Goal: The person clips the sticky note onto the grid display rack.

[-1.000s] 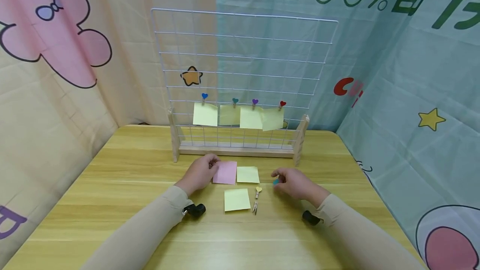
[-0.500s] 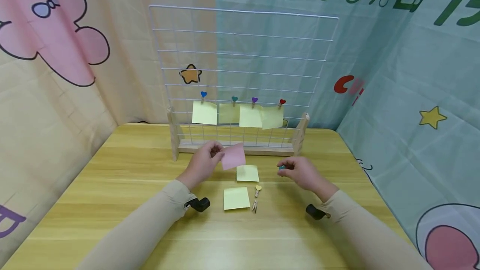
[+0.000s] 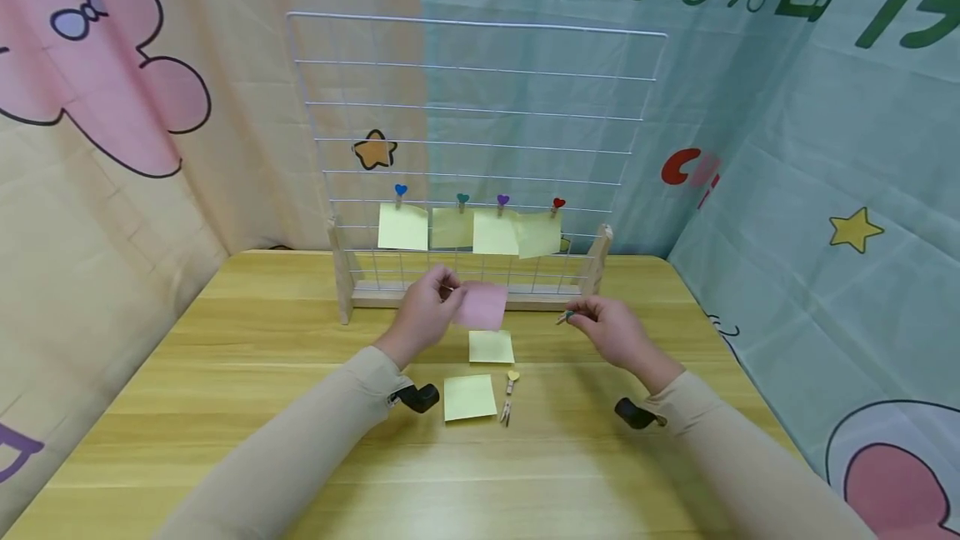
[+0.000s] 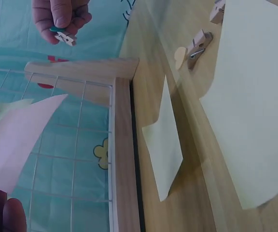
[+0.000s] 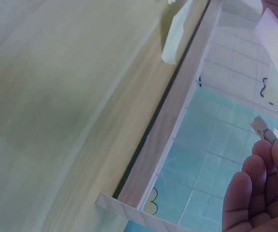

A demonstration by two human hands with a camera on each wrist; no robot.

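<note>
My left hand (image 3: pixel 427 311) pinches a pink sticky note (image 3: pixel 483 307) by its left edge, held up in front of the wire rack's base. To the right, my right hand (image 3: pixel 615 336) pinches a small wooden clothespin (image 5: pixel 263 129) with a blue-green top between thumb and fingertips; its jaws point left, toward the pink note but apart from it. On the white wire rack (image 3: pixel 375 300) hang several pale yellow sticky notes (image 3: pixel 402 227), each under a heart-topped clothespin (image 3: pixel 401 190) in blue, green, purple or red.
Two pale yellow sticky notes, a farther one (image 3: pixel 491 347) and a nearer one (image 3: pixel 469 398), lie on the wooden table (image 3: pixel 247 373). Beside the nearer note is a yellow-heart clothespin (image 3: pixel 512 382), with another wooden clothespin (image 4: pixel 217 12) close by. Printed curtains surround the table.
My left hand has lifted the pink sticky note off the table and carried it up and right toward the rack. The right hand has risen with its clothespin, now turned jaws-out.
</note>
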